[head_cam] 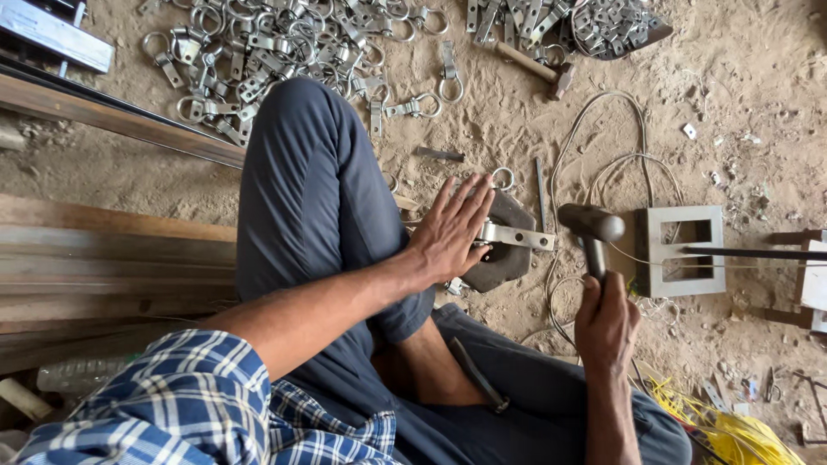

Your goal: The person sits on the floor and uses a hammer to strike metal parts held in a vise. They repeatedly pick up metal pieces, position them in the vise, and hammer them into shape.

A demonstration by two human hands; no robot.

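My left hand [450, 231] lies flat with fingers spread, pressing the end of a flat metal strap clamp [517, 235] onto a dark octagonal iron block [508, 258] on the sandy ground. My right hand [606, 323] is closed around the handle of a hammer [591, 226], whose dark head hangs just right of the clamp's free end, a little above it. I sit on the ground with my left knee [301, 120] raised beside the block.
A heap of metal ring clamps [276, 52] lies at the back, with a second wooden-handled hammer [538, 67]. A square metal frame [680, 250] with a rod through it stands at right. White cable [603, 164], yellow wire [741, 430], steel bars [112, 116] at left.
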